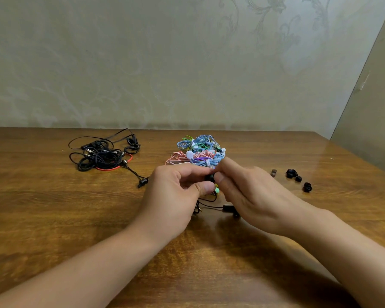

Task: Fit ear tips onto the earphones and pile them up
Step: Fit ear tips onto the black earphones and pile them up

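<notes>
My left hand [176, 192] and my right hand [249, 192] meet above the middle of the wooden table [53, 207]. Both pinch a small black earphone bud [209, 177] between thumb and fingers; whether a tip sits on it is hidden. A green bud [217, 191] shows just below my left thumb. A thin black cable with an inline remote [228, 207] trails under my hands. Several loose black ear tips [291, 173] lie to the right, with small brown ones [273, 172] beside them.
A heap of coloured earphones [198, 151] with blue, pink and green cables lies just behind my hands. A tangle of black and red earphones [105, 155] sits at the back left. A wall stands behind the table, and another surface rises at the right.
</notes>
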